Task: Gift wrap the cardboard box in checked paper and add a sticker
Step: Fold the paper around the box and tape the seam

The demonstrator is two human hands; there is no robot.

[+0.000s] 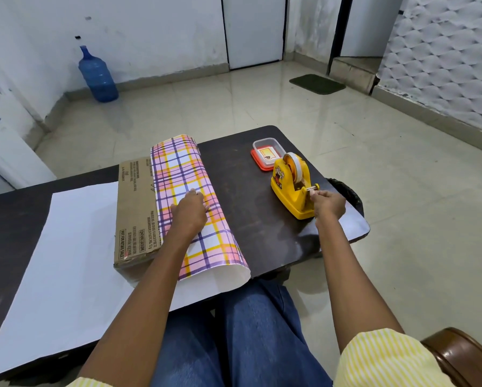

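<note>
A flat brown cardboard box (136, 208) lies on the dark table (251, 208). Pink, yellow and purple checked paper (178, 169) is folded over the box's right side, and its white underside (66, 258) spreads out to the left. My left hand (190, 213) presses flat on the folded paper on top of the box. My right hand (328, 203) pinches the end of the tape at the cutter of the yellow tape dispenser (292, 182). A small clear container (267, 152) on a red lid holds a sticker card.
The table's right edge is close behind the dispenser, with a dark object (345, 191) just past it. A brown chair arm (465, 356) is at the lower right. A blue water jug (98, 75) and a dark mat (317, 83) are on the floor beyond.
</note>
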